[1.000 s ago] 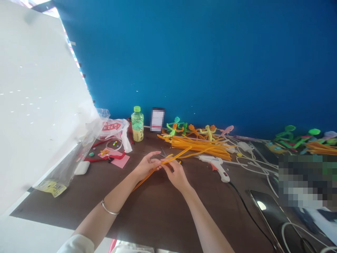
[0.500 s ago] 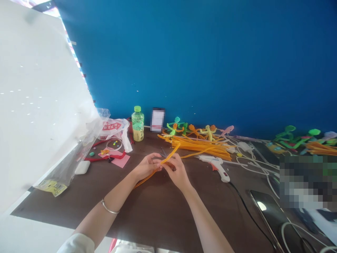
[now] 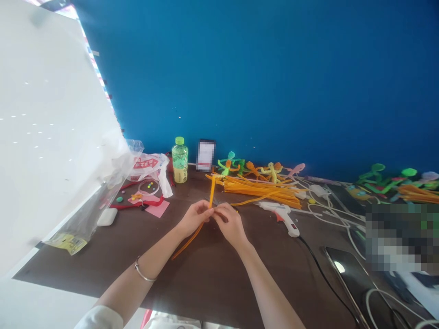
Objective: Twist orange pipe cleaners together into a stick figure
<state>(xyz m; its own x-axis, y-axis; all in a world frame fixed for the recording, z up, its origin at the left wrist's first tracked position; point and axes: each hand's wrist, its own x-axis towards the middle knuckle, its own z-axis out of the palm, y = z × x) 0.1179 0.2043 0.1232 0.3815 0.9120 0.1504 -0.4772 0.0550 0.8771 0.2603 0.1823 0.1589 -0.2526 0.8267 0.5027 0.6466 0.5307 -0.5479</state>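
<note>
I see the orange stem [image 3: 212,192] swung upright, seemingly being bent, between front and back edges of the worktop [image 3: 212,283]; left hand [image 3: 195,218] pinches it; whether right hand [image 3: 231,225] does, I can't tell.

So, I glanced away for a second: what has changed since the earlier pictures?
The upper end of the orange strip, which slanted up to the right, has swung left and now stands nearly upright. The left hand still pinches it, with the right hand close beside; no clear letting go shows. The bottle, glue gun and bundle of orange strips stayed put.
</note>
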